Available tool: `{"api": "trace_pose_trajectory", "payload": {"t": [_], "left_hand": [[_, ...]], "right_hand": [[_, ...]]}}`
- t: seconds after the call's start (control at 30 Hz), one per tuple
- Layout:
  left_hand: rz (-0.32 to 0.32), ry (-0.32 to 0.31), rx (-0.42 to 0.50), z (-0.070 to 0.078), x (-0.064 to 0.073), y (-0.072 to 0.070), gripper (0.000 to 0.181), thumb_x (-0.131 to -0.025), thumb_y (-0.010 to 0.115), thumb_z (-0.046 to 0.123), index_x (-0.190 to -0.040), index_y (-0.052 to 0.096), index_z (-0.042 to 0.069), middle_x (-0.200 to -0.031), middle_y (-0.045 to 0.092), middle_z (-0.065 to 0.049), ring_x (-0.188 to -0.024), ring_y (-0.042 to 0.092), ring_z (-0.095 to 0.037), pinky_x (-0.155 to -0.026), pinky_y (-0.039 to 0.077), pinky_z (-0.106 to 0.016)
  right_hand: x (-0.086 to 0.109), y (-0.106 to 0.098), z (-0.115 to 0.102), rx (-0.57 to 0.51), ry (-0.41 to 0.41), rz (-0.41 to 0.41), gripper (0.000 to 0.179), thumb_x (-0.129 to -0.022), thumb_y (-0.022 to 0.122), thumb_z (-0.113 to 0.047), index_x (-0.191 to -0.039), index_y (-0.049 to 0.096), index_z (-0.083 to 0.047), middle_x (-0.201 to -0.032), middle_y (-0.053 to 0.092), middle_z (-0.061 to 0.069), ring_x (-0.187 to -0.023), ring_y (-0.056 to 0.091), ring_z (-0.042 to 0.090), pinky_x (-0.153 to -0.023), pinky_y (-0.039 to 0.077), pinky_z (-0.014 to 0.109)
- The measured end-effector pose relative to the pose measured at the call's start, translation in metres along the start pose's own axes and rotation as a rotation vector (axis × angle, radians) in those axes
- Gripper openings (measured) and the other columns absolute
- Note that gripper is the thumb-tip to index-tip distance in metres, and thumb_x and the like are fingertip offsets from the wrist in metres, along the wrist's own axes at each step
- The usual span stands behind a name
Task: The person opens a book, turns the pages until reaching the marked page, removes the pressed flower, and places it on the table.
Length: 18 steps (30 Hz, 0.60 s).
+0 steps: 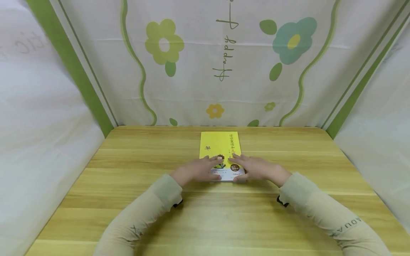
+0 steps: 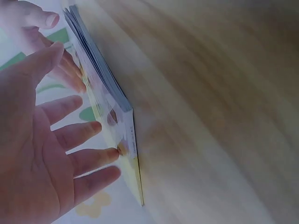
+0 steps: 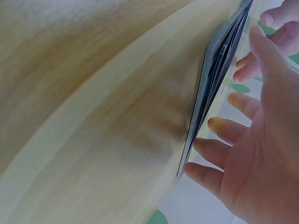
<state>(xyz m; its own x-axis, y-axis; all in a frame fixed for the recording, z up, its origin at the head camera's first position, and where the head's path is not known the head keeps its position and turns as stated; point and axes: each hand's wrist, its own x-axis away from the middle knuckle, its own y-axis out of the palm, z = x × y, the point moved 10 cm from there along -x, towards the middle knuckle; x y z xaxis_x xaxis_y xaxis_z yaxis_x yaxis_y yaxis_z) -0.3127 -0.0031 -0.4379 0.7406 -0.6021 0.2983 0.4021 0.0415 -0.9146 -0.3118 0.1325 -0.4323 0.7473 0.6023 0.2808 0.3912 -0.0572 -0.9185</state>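
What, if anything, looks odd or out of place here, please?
The yellow book shows gaps between its page edges, so it isn't quite flat; the lettering on the backdrop runs sideways. Nothing looks spilled.

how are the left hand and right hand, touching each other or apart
Apart: the head view shows the yellow book through a gap between the left hand's fingertips and the right hand's.

- Bench [image 1: 211, 220]: wood-grain top.
- Rear cloth [image 1: 198, 92]: white; printed flowers, leaves, wavy green lines, lettering.
- Left cloth [image 1: 38, 124]: white, faintly lettered.
- Right cloth [image 1: 378, 117]: white.
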Motion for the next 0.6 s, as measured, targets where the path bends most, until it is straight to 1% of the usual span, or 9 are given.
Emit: {"api": "trace_pose_trajectory", "payload": {"t": [0.13, 0.27, 0.43, 0.6], "left_hand": [[-0.026, -0.004, 0.037, 0.003, 0.0012, 0.0029, 0.077, -0.099, 0.06, 0.058, -0.164, 0.028, 0.033, -0.168, 0.023, 0.001, -0.152, 0.024, -0.038, -0.112, 0.033, -0.064], [-0.032, 0.012, 0.032, 0.0062, 0.0003, 0.0047, 0.075, -0.098, 0.064, 0.054, -0.162, 0.034, 0.029, -0.168, 0.024, -0.001, -0.151, 0.025, -0.04, -0.114, 0.032, -0.062], [-0.03, 0.024, 0.006, 0.0076, -0.0026, 0.0051, 0.07, -0.098, 0.066, 0.05, -0.159, 0.042, 0.025, -0.167, 0.027, -0.003, -0.15, 0.027, -0.042, -0.115, 0.032, -0.06], [-0.023, 0.018, 0.007, 0.0062, -0.003, 0.0034, 0.069, -0.098, 0.067, 0.049, -0.159, 0.042, 0.025, -0.167, 0.027, -0.004, -0.15, 0.026, -0.042, -0.115, 0.032, -0.059]], "right_hand": [[0.0012, 0.001, -0.0003, -0.004, -0.023, 0.0, 0.092, -0.091, 0.069, -0.062, -0.163, 0.032, -0.017, -0.167, 0.024, 0.017, -0.145, 0.034, 0.047, -0.111, 0.036, 0.063], [0.0004, 0.0038, -0.0013, -0.016, -0.048, -0.019, 0.089, -0.09, 0.073, -0.057, -0.16, 0.037, -0.015, -0.166, 0.024, 0.019, -0.146, 0.032, 0.046, -0.111, 0.036, 0.063], [-0.0013, 0.0051, 0.0001, -0.014, -0.065, -0.038, 0.085, -0.091, 0.072, -0.057, -0.158, 0.043, -0.014, -0.166, 0.025, 0.018, -0.145, 0.034, 0.046, -0.111, 0.037, 0.06], [-0.0022, 0.0021, 0.0023, -0.027, -0.068, -0.046, 0.082, -0.092, 0.071, -0.057, -0.157, 0.044, -0.013, -0.166, 0.026, 0.017, -0.145, 0.034, 0.046, -0.113, 0.034, 0.06]]}}
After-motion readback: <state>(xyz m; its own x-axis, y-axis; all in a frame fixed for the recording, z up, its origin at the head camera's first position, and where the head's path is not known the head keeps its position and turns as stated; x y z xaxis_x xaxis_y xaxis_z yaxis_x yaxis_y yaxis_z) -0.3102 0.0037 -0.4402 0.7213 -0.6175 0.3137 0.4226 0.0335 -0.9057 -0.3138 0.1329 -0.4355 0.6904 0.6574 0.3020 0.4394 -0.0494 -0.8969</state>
